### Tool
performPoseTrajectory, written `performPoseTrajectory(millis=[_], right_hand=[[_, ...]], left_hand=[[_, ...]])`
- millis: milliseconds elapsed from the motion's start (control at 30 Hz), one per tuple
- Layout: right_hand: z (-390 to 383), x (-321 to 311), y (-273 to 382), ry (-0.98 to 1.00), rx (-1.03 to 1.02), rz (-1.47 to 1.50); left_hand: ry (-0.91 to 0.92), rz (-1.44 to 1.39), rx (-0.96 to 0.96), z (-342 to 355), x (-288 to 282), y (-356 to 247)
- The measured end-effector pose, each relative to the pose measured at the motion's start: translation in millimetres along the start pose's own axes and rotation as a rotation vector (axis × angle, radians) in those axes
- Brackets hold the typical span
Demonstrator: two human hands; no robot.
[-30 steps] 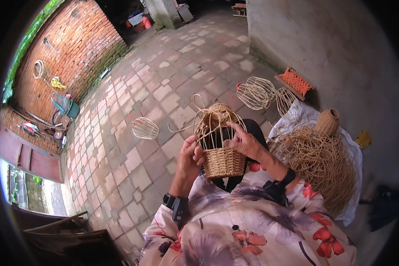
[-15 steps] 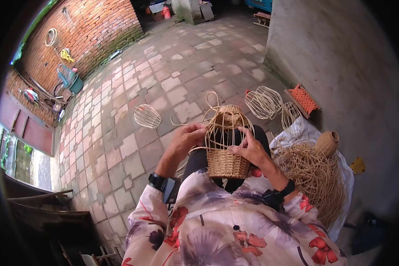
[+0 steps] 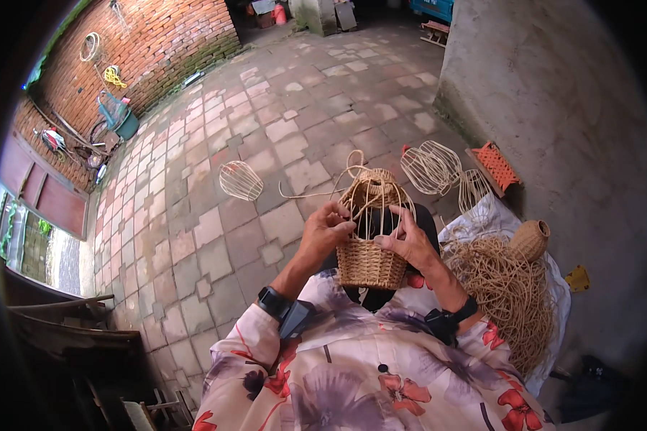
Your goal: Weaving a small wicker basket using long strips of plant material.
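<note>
A half-woven wicker basket rests upright between my knees. Its lower part is closely woven, and bare upright ribs rise to a woven neck. My right hand grips the basket's right side, thumb on the woven edge and index finger up along the ribs. At the left ribs, just above the weave, my left hand is closed in a pinch; what lies between its fingertips is hidden. A loose strand loops above the neck and trails off to the left.
Open rib frames lie on the paving, one to the left and others to the right. Beside my right knee, a heap of cord and a small finished basket sit on a white sack. An orange crate stands by the wall.
My left hand has moved right and slightly down, in against the basket's ribs. The strand that stretched out left of the weave no longer shows. My right hand keeps its grip.
</note>
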State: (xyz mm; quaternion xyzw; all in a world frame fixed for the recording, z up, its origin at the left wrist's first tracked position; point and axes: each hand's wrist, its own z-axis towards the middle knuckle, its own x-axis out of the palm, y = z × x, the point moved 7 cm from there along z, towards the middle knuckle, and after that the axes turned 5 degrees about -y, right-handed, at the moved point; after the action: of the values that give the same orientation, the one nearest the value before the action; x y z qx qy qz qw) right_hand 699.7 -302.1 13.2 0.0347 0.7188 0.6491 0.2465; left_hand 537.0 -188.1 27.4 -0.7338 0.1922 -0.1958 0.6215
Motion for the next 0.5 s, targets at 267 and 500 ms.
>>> performPoseTrajectory(millis=[267,500], right_hand=[[-3,1,7,0.026,0.054,0.024],[-2,-2,2,-0.006,0.016,0.102]], left_hand=[[-0.25,0.725,0.263,-9,-34,14],[-0.146,0.261,-0.093,-1,-69,58]])
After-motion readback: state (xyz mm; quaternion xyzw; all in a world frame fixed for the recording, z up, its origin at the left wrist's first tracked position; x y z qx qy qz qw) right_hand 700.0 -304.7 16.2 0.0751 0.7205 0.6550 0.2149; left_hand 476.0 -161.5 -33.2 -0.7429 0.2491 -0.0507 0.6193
